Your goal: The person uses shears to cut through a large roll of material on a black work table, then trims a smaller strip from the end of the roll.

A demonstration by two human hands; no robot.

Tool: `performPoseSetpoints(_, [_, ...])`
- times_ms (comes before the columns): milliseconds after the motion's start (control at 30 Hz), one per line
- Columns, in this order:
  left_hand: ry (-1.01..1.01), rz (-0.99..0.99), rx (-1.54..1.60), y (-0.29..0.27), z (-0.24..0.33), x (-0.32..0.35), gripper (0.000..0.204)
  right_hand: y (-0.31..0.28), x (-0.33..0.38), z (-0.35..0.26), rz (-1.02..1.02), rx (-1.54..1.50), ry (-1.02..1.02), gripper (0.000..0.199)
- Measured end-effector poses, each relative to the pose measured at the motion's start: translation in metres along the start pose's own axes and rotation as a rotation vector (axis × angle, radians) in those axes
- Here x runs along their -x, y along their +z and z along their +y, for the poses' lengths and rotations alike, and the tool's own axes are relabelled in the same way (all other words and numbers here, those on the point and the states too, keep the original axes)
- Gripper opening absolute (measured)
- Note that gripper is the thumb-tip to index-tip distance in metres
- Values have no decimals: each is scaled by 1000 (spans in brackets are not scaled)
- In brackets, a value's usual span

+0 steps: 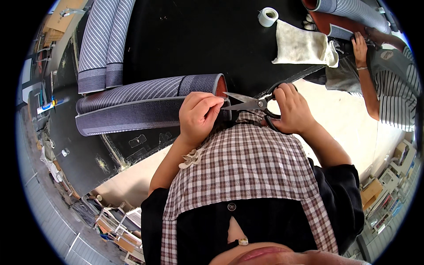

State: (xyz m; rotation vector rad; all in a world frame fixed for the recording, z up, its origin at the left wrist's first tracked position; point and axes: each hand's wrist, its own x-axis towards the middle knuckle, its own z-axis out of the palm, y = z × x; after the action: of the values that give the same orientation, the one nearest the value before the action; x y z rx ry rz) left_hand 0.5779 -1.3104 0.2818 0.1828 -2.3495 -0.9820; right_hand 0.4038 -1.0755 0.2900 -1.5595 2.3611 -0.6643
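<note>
A rolled grey-blue striped mat point(132, 115) with a reddish underside lies on the black table in front of me. My left hand point(201, 115) is closed in a pinch at the mat's right end, covering part of it. Whatever is between those fingertips is too small or hidden to make out. In my right hand point(291, 109) is a pair of scissors point(252, 105) with black handles, my fingers in and around the loops. Its blades are spread and point left, their tips right beside my left fingertips and the mat's end.
Two more rolled striped mats point(104, 48) lie at the far left of the black table point(190, 39). A roll of white tape point(268, 17) and a cream cloth point(302, 46) are at the far right. Beyond, another person's hand point(360, 47) touches a mat roll point(353, 15).
</note>
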Motion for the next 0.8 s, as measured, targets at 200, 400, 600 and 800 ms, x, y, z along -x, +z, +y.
performPoseSetpoints(200, [-103,-125,24,-7,3,-3,4,-16,-20,8,87,161,-171,58])
performPoseSetpoints(400, [-138,-142,-3,-5,9,-6,6,-23,-39,7,20,242,-241,55])
performPoseSetpoints(600, [-153,-108,-5,3,11,1,7,-16,-51,3,-32,246,-263,59])
performPoseSetpoints(800, [-133,-97,-114,3,12,5,6,-15,-53,-1,-78,244,-243,57])
